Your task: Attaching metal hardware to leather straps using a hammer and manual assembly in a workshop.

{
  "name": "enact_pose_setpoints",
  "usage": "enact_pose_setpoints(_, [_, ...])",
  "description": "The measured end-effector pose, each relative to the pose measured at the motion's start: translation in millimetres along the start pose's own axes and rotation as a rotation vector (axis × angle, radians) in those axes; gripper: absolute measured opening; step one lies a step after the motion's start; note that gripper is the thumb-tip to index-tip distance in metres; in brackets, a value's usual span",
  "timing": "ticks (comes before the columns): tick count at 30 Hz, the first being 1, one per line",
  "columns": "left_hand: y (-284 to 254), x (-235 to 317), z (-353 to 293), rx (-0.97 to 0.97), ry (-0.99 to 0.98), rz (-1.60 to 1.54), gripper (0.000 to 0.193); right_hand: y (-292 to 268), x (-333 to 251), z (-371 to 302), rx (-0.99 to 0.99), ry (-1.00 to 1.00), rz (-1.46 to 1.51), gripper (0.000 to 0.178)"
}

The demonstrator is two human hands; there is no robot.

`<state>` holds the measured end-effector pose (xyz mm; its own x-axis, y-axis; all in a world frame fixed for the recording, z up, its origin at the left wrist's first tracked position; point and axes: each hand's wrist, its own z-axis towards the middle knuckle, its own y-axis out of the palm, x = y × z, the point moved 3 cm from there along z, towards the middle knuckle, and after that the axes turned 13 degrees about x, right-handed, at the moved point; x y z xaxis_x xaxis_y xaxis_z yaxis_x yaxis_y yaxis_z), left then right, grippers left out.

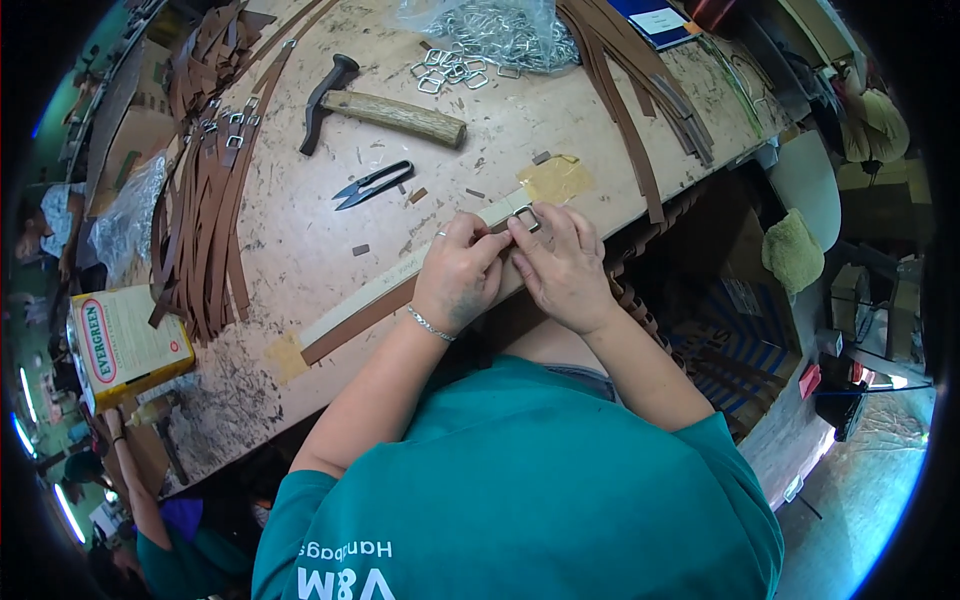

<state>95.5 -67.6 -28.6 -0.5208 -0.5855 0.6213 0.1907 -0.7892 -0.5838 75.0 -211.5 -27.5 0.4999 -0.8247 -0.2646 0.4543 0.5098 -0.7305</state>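
A brown leather strap lies along the table's near edge beside a pale marked strip. My left hand is closed with its fingertips pinching the strap's right end. My right hand meets it there, its fingers closed on a small silver rectangular ring at the strap end. Whether the strap passes through the ring is hidden by my fingers. Yellowish tape holds the strip's right end, and another piece of tape is at its left end.
Thread snips and a wooden-handled hammer lie beyond my hands. Loose rings spill from a plastic bag. Brown straps lie in bundles left and right. A yellow-and-white can stands left, near another person's arm.
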Motion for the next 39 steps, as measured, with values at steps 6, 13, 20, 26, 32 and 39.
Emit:
enact_pose_setpoints(6, [-11.1, 2.8, -2.0, 0.008, -0.058, 0.011, 0.028, 2.9, -10.9, 5.6, -0.089, -0.124, -0.203, 0.038])
enact_pose_setpoints(13, [-23.0, 3.2, -17.4, -0.041, 0.082, 0.152, 0.035, 1.6, -14.2, 9.2, -0.188, -0.189, -0.212, 0.039])
enact_pose_setpoints(20, [-22.1, -2.7, -19.7, 0.014, 0.103, 0.081, 0.035, 12.2, 21.6, 31.4, -0.128, -0.091, 0.138, 0.018])
enact_pose_setpoints(26, [-22.6, -3.1, -20.8, 0.027, 0.123, 0.077, 0.034, 16.4, 21.1, 29.3, -0.104, -0.095, 0.192, 0.014])
enact_pose_setpoints(32, [-22.8, -4.3, -22.6, 0.023, 0.126, 0.084, 0.035, 11.6, 9.0, 36.0, -0.155, -0.062, 0.105, 0.015])
enact_pose_setpoints(39, [-16.0, -6.1, -15.6, 0.026, 0.108, 0.057, 0.034, 9.0, 2.1, 23.9, -0.15, -0.268, -0.038, 0.028])
